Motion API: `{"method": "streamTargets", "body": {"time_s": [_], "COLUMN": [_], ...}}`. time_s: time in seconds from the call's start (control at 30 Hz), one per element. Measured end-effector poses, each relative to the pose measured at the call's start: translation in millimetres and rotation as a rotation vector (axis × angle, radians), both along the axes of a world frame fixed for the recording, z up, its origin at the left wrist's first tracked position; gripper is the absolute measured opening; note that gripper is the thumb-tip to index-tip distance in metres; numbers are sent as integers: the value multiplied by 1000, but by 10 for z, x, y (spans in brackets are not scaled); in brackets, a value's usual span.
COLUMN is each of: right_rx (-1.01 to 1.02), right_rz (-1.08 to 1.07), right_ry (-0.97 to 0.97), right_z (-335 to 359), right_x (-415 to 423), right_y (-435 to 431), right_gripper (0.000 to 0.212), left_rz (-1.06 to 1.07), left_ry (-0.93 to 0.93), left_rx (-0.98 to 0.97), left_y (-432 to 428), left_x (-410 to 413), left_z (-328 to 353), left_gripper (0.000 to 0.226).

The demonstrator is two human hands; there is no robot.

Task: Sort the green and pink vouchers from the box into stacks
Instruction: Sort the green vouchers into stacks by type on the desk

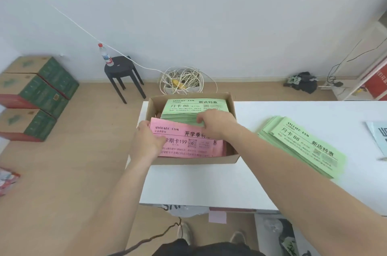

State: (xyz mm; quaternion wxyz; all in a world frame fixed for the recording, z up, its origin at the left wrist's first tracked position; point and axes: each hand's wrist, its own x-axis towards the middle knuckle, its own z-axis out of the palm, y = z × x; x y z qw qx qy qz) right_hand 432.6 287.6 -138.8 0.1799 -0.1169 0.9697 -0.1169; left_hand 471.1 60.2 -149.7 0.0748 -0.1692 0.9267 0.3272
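Observation:
An open cardboard box (230, 158) sits at the left end of the white table (209, 184). Inside it, a thick pile of green vouchers (194, 107) lies at the far side and a pile of pink vouchers (180, 142) at the near side. My left hand (146, 142) grips the left end of the pink pile, thumb on top. My right hand (215, 124) reaches into the box, fingers curled over the near edge of the green pile and the top of the pink one. A fanned stack of green vouchers (301, 144) lies on the table to the right of the box.
A pale printed sheet (379, 138) lies at the table's right edge. On the floor stand a black stool (123, 71) with a water bottle (105, 55), a coil of white cable (182, 80), and stacked green cartons (35, 96) at left.

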Motion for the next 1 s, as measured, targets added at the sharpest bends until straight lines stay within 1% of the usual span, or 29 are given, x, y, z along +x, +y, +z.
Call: {"method": "streamTargets", "body": {"time_s": [0.07,0.1,0.17,0.2,0.3,0.4,0.5,0.57,0.67,0.73,0.8,0.83,0.9,1.0], "right_rx": [-38,-49,-64,-76,-117,-106,-98,-99,-100,-109,-151,-168,-190,-250], "right_rz": [-70,-104,-173,-216,-366,-524,-640,-723,-870,-1028,-1221,-1295,-1372,-1386], "right_ry": [38,51,74,80,101,69,21,7,3,-36,-99,-124,-132,-75], "right_z": [6,23,36,34,-19,-192,-412,-538,-702,-795,-891,-939,-1010,-1068], "right_x": [52,90,194,263,539,878,1219,1408,1599,1661,1691,1696,1684,1641], "right_y": [155,265,542,703,1250,1823,2337,2615,2904,3006,3049,3051,3037,2987], "right_gripper": [33,32,29,27,25,25,29,34,40,45,54,61,69,66], "left_rz": [-71,-107,-188,-239,-445,-648,-766,-781,-727,-641,-567,-556,-580,-632], "left_ry": [83,145,271,291,212,153,47,-25,-86,-150,-234,-254,-247,-197], "left_rx": [-141,-180,-160,-123,-21,44,80,61,-50,-115,-144,-163,-190,-175], "left_y": [166,293,614,811,1486,2179,2805,3152,3506,3620,3669,3683,3714,3739], "left_x": [-48,-73,-133,-153,-160,-97,-15,-1,-74,-165,-253,-280,-293,-253], "left_z": [44,91,183,230,267,163,-18,-189,-442,-575,-701,-757,-847,-916], "left_gripper": [65,70,70,66,53,41,34,39,60,75,87,89,88,85]}}
